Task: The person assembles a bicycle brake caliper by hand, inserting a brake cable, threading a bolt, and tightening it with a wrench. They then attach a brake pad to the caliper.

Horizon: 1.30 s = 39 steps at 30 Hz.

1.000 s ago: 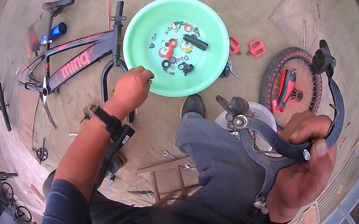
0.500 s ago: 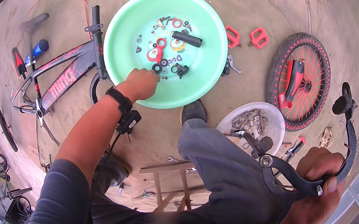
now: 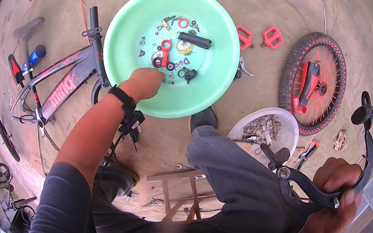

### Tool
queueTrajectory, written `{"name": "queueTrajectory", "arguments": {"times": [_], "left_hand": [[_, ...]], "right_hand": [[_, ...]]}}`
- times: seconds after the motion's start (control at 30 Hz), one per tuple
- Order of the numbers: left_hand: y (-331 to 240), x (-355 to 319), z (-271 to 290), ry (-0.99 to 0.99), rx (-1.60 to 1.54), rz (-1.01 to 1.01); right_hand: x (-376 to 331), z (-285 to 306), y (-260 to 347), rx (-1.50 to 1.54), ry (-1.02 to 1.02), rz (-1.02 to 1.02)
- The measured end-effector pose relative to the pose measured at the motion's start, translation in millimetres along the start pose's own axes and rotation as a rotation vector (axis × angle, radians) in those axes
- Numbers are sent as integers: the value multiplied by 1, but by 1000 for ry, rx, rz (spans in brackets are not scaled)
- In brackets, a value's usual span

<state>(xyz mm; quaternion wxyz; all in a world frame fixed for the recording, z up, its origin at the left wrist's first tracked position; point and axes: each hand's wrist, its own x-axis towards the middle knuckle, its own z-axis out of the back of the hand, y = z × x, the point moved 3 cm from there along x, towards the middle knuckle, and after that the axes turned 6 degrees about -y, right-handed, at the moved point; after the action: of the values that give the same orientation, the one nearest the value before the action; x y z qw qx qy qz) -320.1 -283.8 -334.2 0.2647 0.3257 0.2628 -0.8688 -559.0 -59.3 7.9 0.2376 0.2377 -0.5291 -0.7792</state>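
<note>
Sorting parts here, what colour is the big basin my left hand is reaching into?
Mint green basin, clearest in the head view.

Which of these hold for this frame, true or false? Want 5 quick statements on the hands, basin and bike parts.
1. The left hand reaches into the green basin. True.
2. The right hand is empty. False: it grips a black brake arm.
3. Two red pedals lie on the ground beside the basin. True.
4. The wheel with red spokes is mounted on the bike frame. False: it lies flat on the ground to the right, apart from the frame.
5. The basin holds only water. False: small parts lie in it, among them a black grip and a red piece.
</note>
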Motion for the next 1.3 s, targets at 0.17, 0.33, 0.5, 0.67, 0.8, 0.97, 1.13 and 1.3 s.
{"name": "queueTrajectory", "arguments": {"times": [0.17,0.33,0.5,0.67,0.8,0.97,1.13,1.3], "left_hand": [[-3,11,-9,-3,58,-59],[-2,21,-19,15,91,-74],[-3,23,-22,133,132,-62],[-8,23,-16,199,162,-88],[-11,18,-12,205,145,-70],[-4,13,0,122,16,-71],[26,20,30,-122,-164,-42],[30,28,46,-484,-266,-48]], "right_hand": [[4,-2,-1,7,-18,-30],[7,-2,1,27,-64,-96],[12,-5,0,29,-24,-84],[16,-9,0,31,-23,-78],[14,-9,2,52,-75,-122],[15,-11,-3,19,-14,-43],[15,-9,-3,29,-4,-45],[15,-11,-1,37,2,-57]]}}
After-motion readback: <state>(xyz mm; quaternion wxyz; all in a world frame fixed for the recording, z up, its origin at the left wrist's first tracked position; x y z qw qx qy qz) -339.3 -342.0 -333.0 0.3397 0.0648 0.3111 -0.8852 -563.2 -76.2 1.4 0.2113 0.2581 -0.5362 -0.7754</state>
